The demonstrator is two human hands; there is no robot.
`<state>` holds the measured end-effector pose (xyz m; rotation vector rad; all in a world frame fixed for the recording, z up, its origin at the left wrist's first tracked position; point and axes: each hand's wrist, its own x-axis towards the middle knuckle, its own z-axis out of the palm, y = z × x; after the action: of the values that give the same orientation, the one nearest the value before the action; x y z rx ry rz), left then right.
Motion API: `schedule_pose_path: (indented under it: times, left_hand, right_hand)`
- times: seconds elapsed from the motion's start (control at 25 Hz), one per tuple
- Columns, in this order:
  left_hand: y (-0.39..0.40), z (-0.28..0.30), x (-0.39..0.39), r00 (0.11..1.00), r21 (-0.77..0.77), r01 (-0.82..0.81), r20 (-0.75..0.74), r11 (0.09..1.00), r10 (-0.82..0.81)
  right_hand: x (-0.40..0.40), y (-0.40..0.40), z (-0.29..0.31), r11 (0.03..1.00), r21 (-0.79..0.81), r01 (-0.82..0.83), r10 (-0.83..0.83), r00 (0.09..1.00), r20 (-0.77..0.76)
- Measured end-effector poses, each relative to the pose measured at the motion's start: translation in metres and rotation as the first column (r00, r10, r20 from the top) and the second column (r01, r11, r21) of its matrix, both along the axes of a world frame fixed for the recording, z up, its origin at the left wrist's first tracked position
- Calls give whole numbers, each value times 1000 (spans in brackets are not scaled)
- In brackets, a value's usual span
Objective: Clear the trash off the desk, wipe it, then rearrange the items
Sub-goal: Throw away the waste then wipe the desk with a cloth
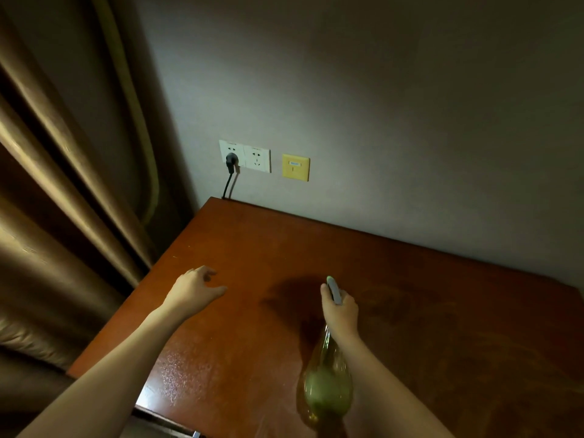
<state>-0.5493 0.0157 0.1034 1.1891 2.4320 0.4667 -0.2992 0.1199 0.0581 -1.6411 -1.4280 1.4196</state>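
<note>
Gripping a spray bottle (327, 387) in right hand (340, 314), left hand (192, 290) loosely spread, hovering over desk (442, 311)

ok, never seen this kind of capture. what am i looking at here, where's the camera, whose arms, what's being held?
There is no machine here: a person does the job with bare hands. The single picture comes from a wide-angle camera worn on the person's head, looking forward and down, so the two arms reaching in from the bottom are the wearer's own.

The right hand grips the trigger head of a spray bottle, a clear bottle with greenish liquid, held above the desk. The left hand holds nothing; its fingers are loosely curled over the wooden desk.

The desk shows a speckled wet-looking patch near its front left. Behind it, on the wall, are a double socket with a black plug in it and a yellow plate. A brown curtain hangs at the left.
</note>
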Motion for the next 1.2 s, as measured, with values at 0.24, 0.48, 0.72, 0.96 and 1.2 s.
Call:
schedule_pose_path:
  times: [0.24,0.48,0.72,0.96,1.2]
  left_hand:
    - [14,-1,18,999,-5,51,5,999,-51]
    - [31,3,37,997,3,70,-18,998,-70]
    - [27,-1,57,995,-26,95,-2,995,-95]
    - [11,10,67,987,13,158,-26,987,-157]
    - [-46,14,69,982,26,190,-20,982,-189]
  right_hand:
    - [11,9,2,986,-42,159,-158,987,25]
    - [42,17,-14,988,27,153,-155,985,72]
    - [66,0,-21,989,-75,125,-116,987,112]
    - [81,-35,-13,987,-158,-6,16,998,59]
    - [77,-94,-7,987,-117,113,-98,987,130]
